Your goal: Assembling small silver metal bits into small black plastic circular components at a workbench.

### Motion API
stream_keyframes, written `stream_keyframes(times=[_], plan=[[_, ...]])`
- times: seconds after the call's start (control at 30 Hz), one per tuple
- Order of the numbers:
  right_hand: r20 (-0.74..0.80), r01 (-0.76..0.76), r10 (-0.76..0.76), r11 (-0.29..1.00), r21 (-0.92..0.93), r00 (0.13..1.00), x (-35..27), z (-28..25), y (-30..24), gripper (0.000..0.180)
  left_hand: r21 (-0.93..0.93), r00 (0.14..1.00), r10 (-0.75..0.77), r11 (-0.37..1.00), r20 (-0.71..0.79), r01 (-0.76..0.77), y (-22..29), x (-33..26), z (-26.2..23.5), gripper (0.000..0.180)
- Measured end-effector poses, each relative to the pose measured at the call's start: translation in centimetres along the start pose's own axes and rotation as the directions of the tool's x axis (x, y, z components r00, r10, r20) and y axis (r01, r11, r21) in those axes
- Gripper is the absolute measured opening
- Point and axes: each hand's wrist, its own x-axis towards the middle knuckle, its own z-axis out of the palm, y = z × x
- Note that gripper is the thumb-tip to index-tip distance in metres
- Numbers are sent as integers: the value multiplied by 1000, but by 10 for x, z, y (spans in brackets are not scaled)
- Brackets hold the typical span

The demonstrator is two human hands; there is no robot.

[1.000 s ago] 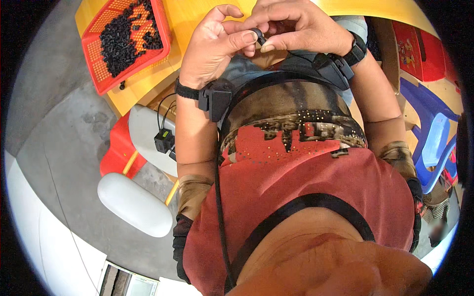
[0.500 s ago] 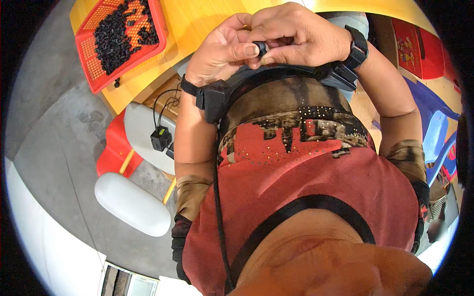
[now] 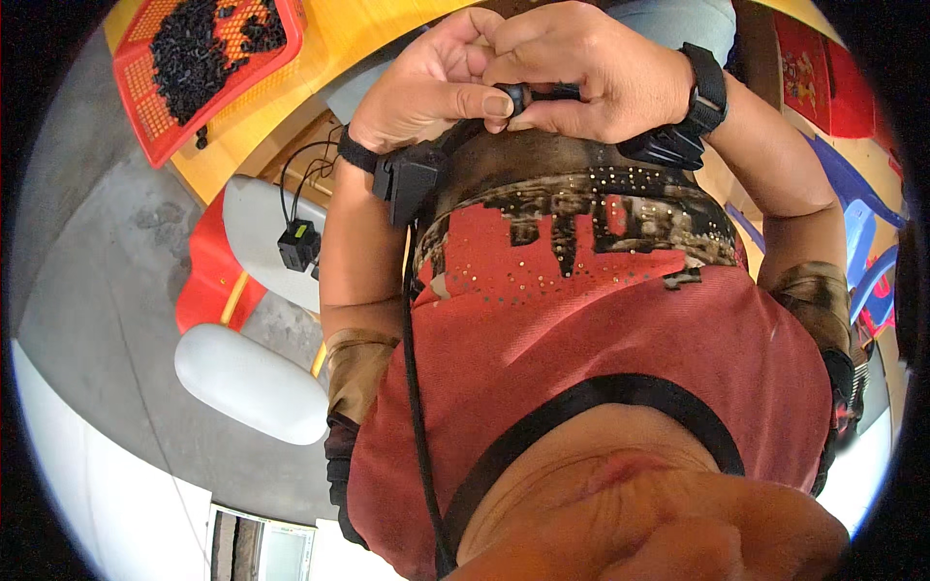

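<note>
Pinching a black piece (image 3: 517, 98) — left hand (image 3: 418, 95) and, apparently, right hand (image 3: 610, 73), both nearly closed.

The small rounded piece (image 3: 516, 96) seems black, the basket (image 3: 139, 92) orange-red.

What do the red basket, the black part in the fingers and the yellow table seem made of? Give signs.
Red basket: probably plastic, slightly glossy, with regular moulded-looking holes. Black part: rubber or plastic, unclear which; smooth, faint highlight. Yellow table: perhaps wood or laminate; satin sheen.
</note>
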Motion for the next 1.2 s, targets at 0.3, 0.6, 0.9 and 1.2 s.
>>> stream_keyframes(times=[0.3, 0.6, 0.9, 1.2], plan=[[127, -365, 343, 841, 399, 931, 5, -8, -15, 12, 89, 998, -58, 994, -12, 59, -5, -1, 7, 71], [75, -642, 682, 637, 426, 727, 23, -14, -22, 21, -26, 977, 170, 984, -128, -175, 2, -1, 6, 50], [-537, 142, 176, 855, 499, 825, 1, 27, 32, 11, -94, 877, 384, 900, -288, -425, 1, 11, 12, 31], [-86, -289, 906, 221, 932, 414, 9, 11, -8, 11, -153, 828, 325, 889, -457, -433, 9, 10, 27, 29]])
